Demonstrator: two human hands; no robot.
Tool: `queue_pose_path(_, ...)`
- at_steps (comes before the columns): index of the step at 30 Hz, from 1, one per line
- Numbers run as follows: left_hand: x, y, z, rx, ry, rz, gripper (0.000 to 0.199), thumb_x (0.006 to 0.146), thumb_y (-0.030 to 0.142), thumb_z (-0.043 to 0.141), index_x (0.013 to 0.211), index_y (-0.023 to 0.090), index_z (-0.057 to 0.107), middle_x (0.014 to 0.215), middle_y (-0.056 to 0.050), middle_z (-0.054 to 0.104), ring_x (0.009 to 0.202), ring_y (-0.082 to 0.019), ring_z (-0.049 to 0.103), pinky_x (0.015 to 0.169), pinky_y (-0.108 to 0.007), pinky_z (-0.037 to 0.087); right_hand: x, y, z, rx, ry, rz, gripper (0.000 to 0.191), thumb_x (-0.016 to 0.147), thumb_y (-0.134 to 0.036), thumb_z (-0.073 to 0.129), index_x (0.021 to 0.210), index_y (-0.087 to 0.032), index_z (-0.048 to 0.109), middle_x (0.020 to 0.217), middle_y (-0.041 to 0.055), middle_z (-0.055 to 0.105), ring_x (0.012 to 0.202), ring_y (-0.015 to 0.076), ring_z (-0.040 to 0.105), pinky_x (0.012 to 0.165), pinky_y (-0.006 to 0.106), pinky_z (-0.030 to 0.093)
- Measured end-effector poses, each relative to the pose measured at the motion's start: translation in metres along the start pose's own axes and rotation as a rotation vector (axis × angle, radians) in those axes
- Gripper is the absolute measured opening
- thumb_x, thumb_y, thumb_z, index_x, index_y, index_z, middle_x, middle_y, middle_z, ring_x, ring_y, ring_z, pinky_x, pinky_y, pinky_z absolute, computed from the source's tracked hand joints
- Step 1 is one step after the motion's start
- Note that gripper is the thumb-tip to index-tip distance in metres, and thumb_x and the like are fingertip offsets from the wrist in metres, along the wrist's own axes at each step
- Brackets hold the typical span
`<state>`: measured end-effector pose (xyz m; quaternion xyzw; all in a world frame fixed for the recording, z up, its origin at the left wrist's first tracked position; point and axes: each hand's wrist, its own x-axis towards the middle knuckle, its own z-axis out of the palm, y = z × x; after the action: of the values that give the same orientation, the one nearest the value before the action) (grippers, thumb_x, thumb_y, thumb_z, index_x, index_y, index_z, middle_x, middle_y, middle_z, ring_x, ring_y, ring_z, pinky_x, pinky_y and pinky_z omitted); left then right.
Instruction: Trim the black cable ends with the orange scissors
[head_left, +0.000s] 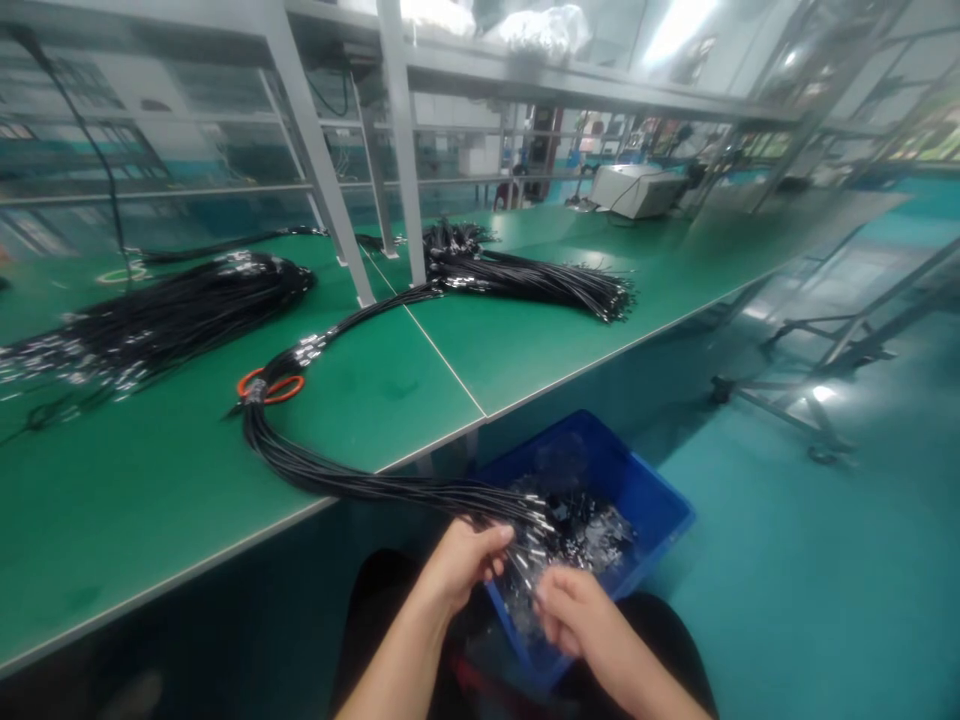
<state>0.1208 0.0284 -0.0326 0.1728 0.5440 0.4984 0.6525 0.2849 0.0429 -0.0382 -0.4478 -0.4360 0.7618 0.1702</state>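
A bundle of thin black cables (360,485) with silvery tips hangs over the table's front edge toward my lap. My left hand (469,560) is closed near the tipped end, thumb and fingers pinching one of these cables. To its right, my right hand (574,610) is closed in a pinch beside a cable's tip; what lies between its fingers is hidden and slightly blurred. Beneath both hands is a blue bin (664,535) with small black and clear pieces inside. Orange-handled scissors (289,388) lie against the bundle on the table.
More black cable bundles rest on the green table (405,400): a large pile (202,310) at left and another bundle (532,280) farther back. Grey shelf posts (405,150) rise from the tabletop. A white box (637,190) stands far right, and a wheeled metal frame (795,400) on the floor.
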Motion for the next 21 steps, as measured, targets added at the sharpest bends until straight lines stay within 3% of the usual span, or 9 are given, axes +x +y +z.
queue_pose_path(4, 0.0, 0.001, 0.002, -0.025, -0.027, 0.014, 0.029, 0.052, 0.031, 0.081, 0.053, 0.012, 0.06, 0.042, 0.002, 0.054, 0.036, -0.007, 0.046, 0.036, -0.017, 0.029, -0.005, 0.003, 0.007, 0.165, -0.013, 0.019, 0.034, 0.07, -0.048, 0.065, 0.069, -0.014, 0.06, 0.05, -0.0028, 0.052, 0.039, 0.0045, 0.029, 0.041, 0.022, 0.012)
queue_pose_path(10, -0.003, 0.002, 0.002, -0.056, -0.053, 0.025, 0.028, 0.051, 0.029, 0.082, 0.054, 0.011, 0.061, 0.044, 0.002, 0.055, 0.038, -0.007, 0.048, 0.037, -0.017, 0.032, 0.002, 0.003, 0.012, 0.35, -0.042, 0.084, 0.029, 0.063, -0.037, 0.075, 0.074, -0.015, 0.06, 0.062, -0.0015, 0.054, 0.045, 0.0037, 0.031, 0.043, 0.019, 0.011)
queue_pose_path(18, 0.003, 0.002, 0.003, -0.082, -0.028, 0.012, 0.028, 0.052, 0.027, 0.082, 0.056, 0.01, 0.06, 0.042, 0.004, 0.054, 0.036, -0.005, 0.048, 0.035, -0.014, 0.032, -0.01, -0.001, 0.005, 0.315, -0.079, 0.076, 0.023, 0.068, -0.036, 0.069, 0.064, -0.014, 0.061, 0.051, -0.0019, 0.053, 0.04, 0.0038, 0.032, 0.042, 0.02, 0.013)
queue_pose_path(21, 0.004, 0.0, 0.001, -0.074, -0.027, 0.006, 0.022, 0.064, 0.021, 0.078, 0.059, 0.01, 0.059, 0.044, 0.006, 0.054, 0.037, -0.005, 0.048, 0.035, -0.014, 0.033, -0.011, -0.002, 0.006, 0.251, -0.097, 0.06, 0.024, 0.067, -0.034, 0.07, 0.057, -0.014, 0.06, 0.042, -0.0041, 0.048, 0.036, 0.0031, 0.027, 0.04, 0.02, 0.011)
